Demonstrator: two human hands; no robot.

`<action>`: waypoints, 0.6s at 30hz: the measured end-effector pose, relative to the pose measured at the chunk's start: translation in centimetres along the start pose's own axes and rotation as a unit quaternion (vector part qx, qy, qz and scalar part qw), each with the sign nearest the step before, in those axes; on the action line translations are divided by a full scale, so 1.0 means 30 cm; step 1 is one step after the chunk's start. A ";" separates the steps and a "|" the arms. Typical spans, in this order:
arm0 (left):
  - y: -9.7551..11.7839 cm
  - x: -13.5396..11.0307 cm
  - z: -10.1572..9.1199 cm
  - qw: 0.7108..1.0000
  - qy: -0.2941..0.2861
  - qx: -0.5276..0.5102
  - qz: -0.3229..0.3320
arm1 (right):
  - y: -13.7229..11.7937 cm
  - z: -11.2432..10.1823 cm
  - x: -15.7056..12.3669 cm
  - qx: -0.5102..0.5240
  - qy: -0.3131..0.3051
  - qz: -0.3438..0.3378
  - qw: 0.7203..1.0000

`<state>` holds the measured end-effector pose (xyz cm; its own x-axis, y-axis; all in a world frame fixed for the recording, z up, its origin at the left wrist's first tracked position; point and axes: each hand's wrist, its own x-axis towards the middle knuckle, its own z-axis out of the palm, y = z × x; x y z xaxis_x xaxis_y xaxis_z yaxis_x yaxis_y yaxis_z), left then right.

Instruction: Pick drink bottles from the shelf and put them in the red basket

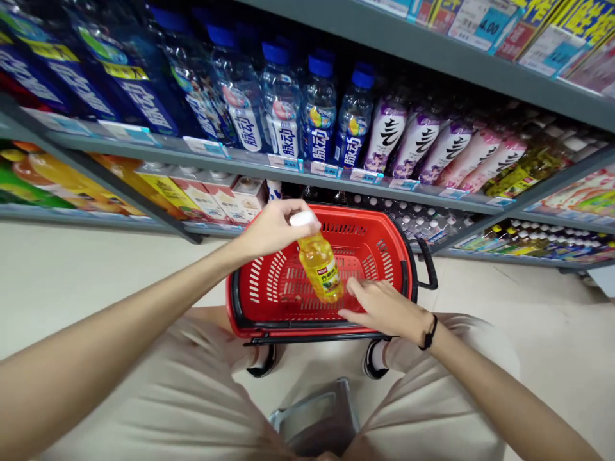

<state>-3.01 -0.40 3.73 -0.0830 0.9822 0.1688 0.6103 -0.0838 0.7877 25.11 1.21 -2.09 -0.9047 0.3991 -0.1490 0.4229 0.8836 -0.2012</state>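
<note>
My left hand grips a bottle of yellow drink by its white cap. The bottle hangs tilted over the inside of a red shopping basket, its label facing up at me. Close to the bottle's lower end is my right hand, thumb and fingers apart and holding nothing; whether a fingertip touches the bottle I cannot tell. A black band circles the right wrist. The slotted basket floor shows around the bottle, and a black handle sticks out at the basket's right end.
Beyond the basket, a shelf carries blue-capped bottles and purple-labelled bottles. Cartons and more drinks stand on the lower shelf. An upper shelf edge juts out overhead. Between my legs sits a low grey stool.
</note>
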 end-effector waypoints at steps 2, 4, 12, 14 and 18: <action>0.002 -0.010 0.016 0.991 -0.067 0.109 0.038 | 0.003 0.008 0.003 -0.012 -0.113 0.024 0.993; -0.013 -0.010 0.041 0.953 -0.150 0.255 0.068 | 0.006 0.029 0.006 -0.004 -0.169 0.048 0.984; -0.230 0.177 0.125 0.784 -0.342 0.518 0.004 | 0.037 -0.003 0.007 0.071 -0.099 0.036 0.992; -0.288 0.226 0.153 0.771 -0.355 0.529 -0.020 | 0.060 -0.029 0.000 0.078 -0.094 0.045 0.992; -0.393 0.267 0.233 0.751 -0.361 0.549 -0.062 | 0.107 -0.054 -0.013 0.074 -0.095 0.093 0.988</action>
<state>-5.36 9.64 -8.34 0.0139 0.8398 -0.5427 0.9481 -0.1835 -0.2596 26.74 4.30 -1.10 -0.7903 0.4866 -0.3723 0.5972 0.7476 -0.2906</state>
